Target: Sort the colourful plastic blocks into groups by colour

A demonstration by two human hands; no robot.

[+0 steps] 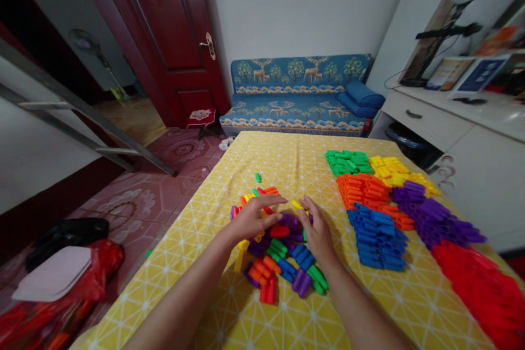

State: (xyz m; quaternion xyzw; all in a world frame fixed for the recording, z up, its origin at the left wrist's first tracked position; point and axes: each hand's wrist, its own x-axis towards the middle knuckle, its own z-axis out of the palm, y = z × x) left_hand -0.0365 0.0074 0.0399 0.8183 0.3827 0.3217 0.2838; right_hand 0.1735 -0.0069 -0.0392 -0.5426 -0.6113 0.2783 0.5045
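Note:
A mixed heap of short plastic tube-shaped toy blocks lies on the table in front of me, in red, orange, yellow, green, blue and purple. Over its left side reaches my left hand, open, with fingers stretched out and thumb apart. My right hand is at the heap's right side, thumb and forefinger closing on a yellow tube block. A single green tube block lies apart, beyond the heap.
Sorted stacks stand on the right of the yellow-clothed table: green, yellow, orange, blue, purple and red. A blue sofa is beyond; a white cabinet stands right.

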